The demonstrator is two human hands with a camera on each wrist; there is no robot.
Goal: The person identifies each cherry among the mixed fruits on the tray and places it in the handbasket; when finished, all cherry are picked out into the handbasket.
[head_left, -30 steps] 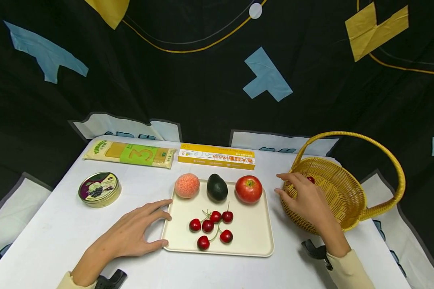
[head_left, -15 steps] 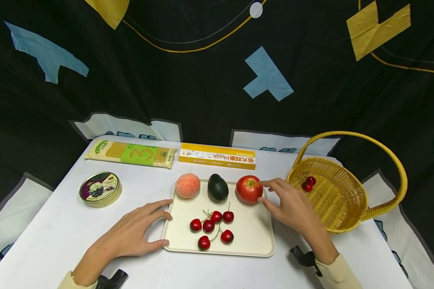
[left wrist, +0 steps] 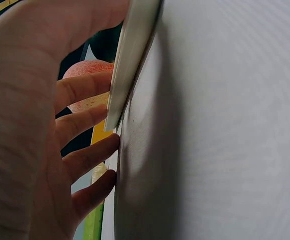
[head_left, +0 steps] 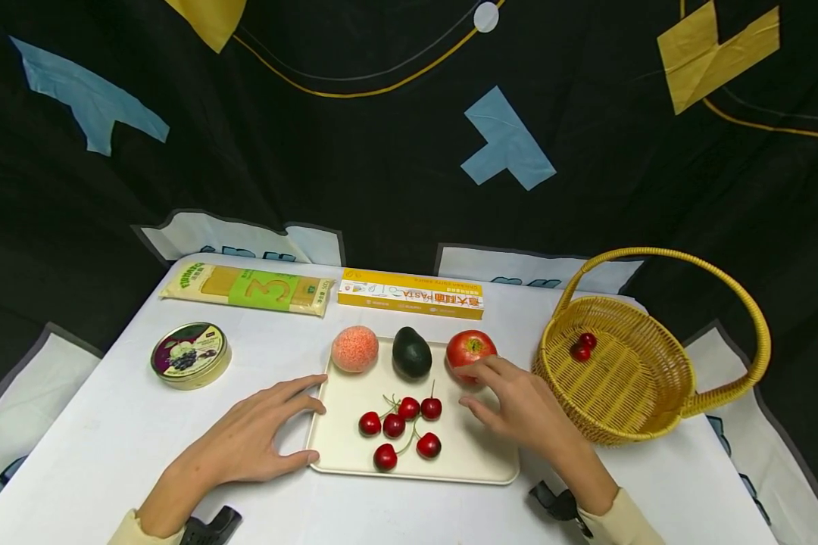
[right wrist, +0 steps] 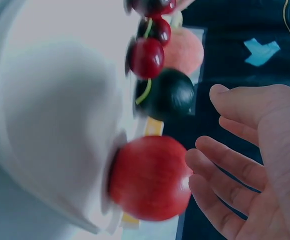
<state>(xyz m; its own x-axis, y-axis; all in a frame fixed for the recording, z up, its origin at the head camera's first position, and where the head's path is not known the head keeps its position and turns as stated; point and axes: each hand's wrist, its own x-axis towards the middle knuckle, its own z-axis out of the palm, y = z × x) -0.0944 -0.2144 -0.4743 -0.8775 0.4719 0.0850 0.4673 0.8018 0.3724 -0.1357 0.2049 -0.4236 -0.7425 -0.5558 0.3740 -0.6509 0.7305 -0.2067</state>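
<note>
My left hand (head_left: 255, 439) rests at the left edge of the cream tray (head_left: 470, 462), fingertips and thumb at its rim with fingers spread. On the tray lie a speckled peach (head_left: 354, 349), a dark avocado (head_left: 411, 353), a red apple (head_left: 469, 353) and several cherries with stems, one cherry (head_left: 429, 446) toward the front. Over the tray's right side hangs my right hand (head_left: 518, 405), fingers relaxed and nothing held; its fingers overlap the apple's lower edge in the head view. In the right wrist view the apple (right wrist: 149, 178) sits just beyond the fingertips.
To the right stands a yellow wicker basket (head_left: 627, 431) with a tall handle and two cherries (head_left: 583, 347) inside. Behind the tray are a pasta box (head_left: 409, 294) and a pasta packet (head_left: 248, 289). A round tin (head_left: 189, 356) sits at the left.
From over the basket, my right hand has moved left past the apple's side to over the tray, uncovering the two cherries in the basket. My left hand has stayed at the tray's edge.
</note>
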